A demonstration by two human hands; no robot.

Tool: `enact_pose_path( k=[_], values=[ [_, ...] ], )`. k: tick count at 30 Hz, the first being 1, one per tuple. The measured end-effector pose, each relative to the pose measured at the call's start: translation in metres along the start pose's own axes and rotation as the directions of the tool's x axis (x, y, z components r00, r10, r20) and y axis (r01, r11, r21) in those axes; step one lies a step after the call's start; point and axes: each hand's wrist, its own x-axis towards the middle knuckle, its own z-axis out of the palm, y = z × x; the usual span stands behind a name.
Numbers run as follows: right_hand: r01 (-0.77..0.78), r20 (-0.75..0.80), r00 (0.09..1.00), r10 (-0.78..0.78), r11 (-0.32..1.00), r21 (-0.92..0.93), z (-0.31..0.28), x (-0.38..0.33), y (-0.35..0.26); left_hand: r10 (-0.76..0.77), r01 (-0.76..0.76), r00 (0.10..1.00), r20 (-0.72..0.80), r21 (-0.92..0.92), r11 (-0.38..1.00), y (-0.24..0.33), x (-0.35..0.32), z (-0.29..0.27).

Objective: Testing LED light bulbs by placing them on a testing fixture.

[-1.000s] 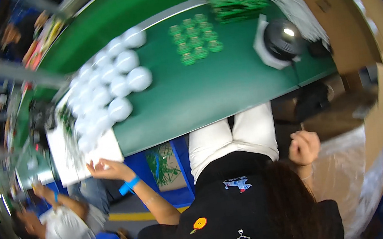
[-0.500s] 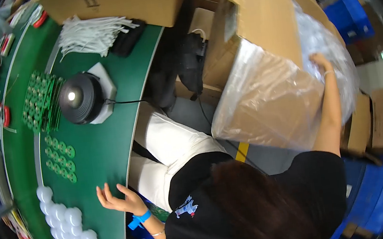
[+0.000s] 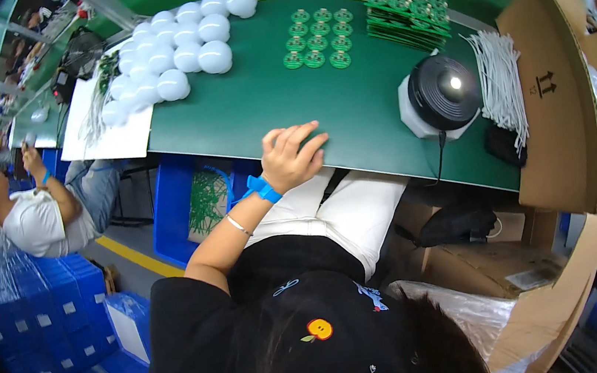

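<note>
Fingers spread and flat, our left hand (image 3: 293, 156) rests palm-down on the near edge of the green tabletop (image 3: 244, 111), its grip apart and closed on nothing; a blue wristband (image 3: 263, 188) and a thin bracelet (image 3: 237, 224) circle the forearm behind it. Our right hand is out of view, so we cannot tell its grip. Nearest us are our own dark hair and black top (image 3: 280, 338) with white trousers (image 3: 346, 210) below the tabletop edge, and a crumpled clear plastic bag (image 3: 471, 314) lies at our right beside brown cartons (image 3: 472, 262).

Just right of the hand, well apart from it, a round black device on a white base (image 3: 442, 94) stands on the tabletop, its cord hanging over the near edge. Beyond it lies a bundle of white wires (image 3: 500, 80) next to an open cardboard box (image 3: 553, 103).

Farther back, small round green circuit boards (image 3: 316, 38) are laid in rows, with a stack of green board panels (image 3: 408, 13) to their right. On the left, a cluster of white bulb domes (image 3: 177, 48) sits partly on a white sheet (image 3: 109, 128).

Under the tabletop a blue crate (image 3: 193, 207) holds green parts. At far left, a co-worker in a white shirt (image 3: 38, 218) sits with a hand raised, blue crates (image 3: 38, 308) stacked nearby.
</note>
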Motion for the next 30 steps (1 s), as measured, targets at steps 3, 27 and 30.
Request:
enact_pose_path(
  k=[3,27,30],
  values=[
    [-0.001,-0.014,1.000,0.001,1.000,0.015,0.004,-0.002,-0.009,-0.002,0.002,1.000,-0.017,0.015,1.000,0.001,0.002,0.001],
    [0.030,-0.404,0.842,0.359,0.715,0.699,-0.123,-0.219,0.116,-0.170,0.158,0.985,-0.019,-0.270,0.950,0.009,0.004,-0.005],
    [0.207,-0.449,0.715,0.535,0.452,0.868,-0.164,-0.276,0.100,-0.299,0.236,0.954,-0.030,-0.540,0.808,0.023,0.014,-0.012]
  ],
)
